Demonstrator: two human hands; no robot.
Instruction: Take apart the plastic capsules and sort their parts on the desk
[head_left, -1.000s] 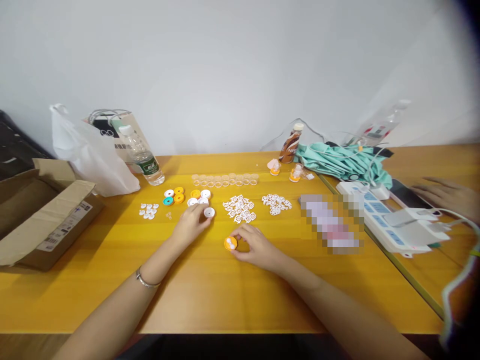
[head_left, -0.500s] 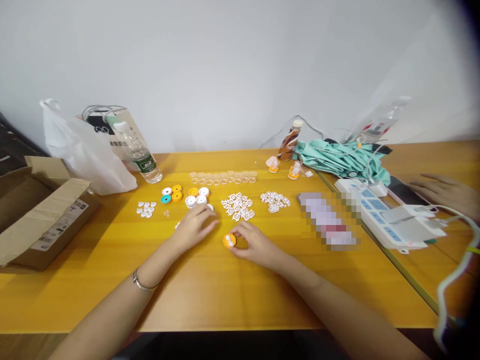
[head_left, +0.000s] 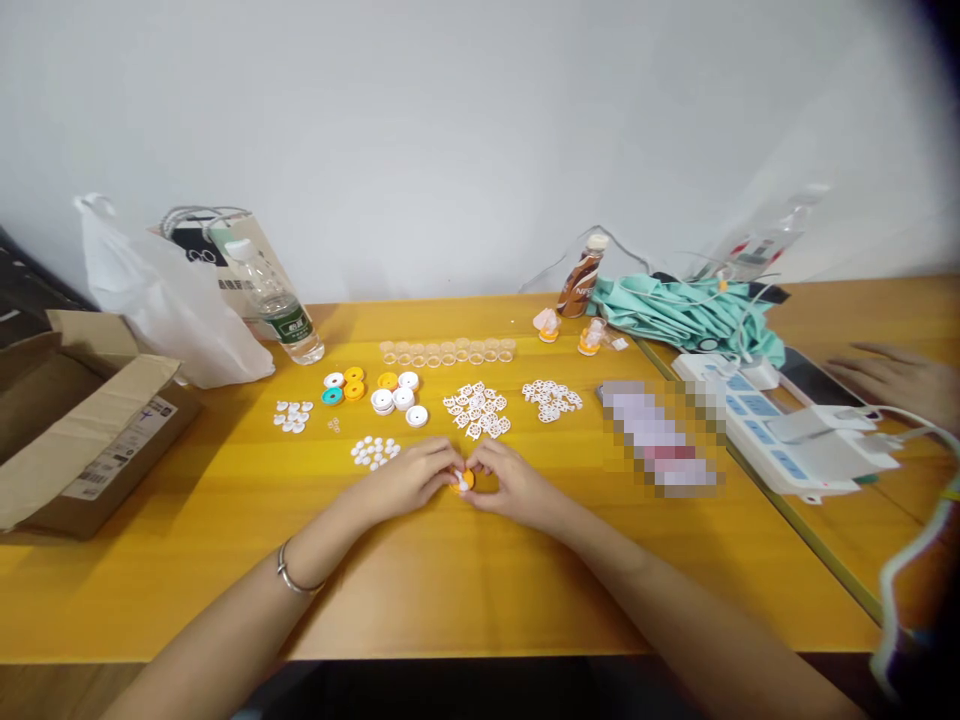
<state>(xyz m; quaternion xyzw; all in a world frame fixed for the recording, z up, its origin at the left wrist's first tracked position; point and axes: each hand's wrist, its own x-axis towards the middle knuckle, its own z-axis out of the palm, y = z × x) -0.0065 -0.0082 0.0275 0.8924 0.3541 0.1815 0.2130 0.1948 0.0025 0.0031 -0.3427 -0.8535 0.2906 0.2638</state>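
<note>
A small round orange base (head_left: 460, 489) with white pieces on top lies on the table between my two hands. My right hand (head_left: 510, 488) pinches it from the right, fingers curled round its edge. From the left, my left hand (head_left: 417, 474) closes its thumb and fingertips on the same base. Whether a smaller piece is also in the left fingertips is hidden. Small white discs (head_left: 374, 453) lie just left of my left hand. Beyond my right hand is a pile of white openwork pieces (head_left: 477, 411).
Behind stand a row of clear rings (head_left: 448, 354), several round caps (head_left: 343, 386) and a second openwork pile (head_left: 552, 400). A cardboard box (head_left: 97, 440) and a water bottle (head_left: 289, 318) are at left. At right are a power strip (head_left: 765, 430) and another person's hand (head_left: 896, 385).
My left hand has moved right and nearer, from over the white discs to the orange base, uncovering the discs and a white cap. My right hand keeps its grip in nearly the same place.
</note>
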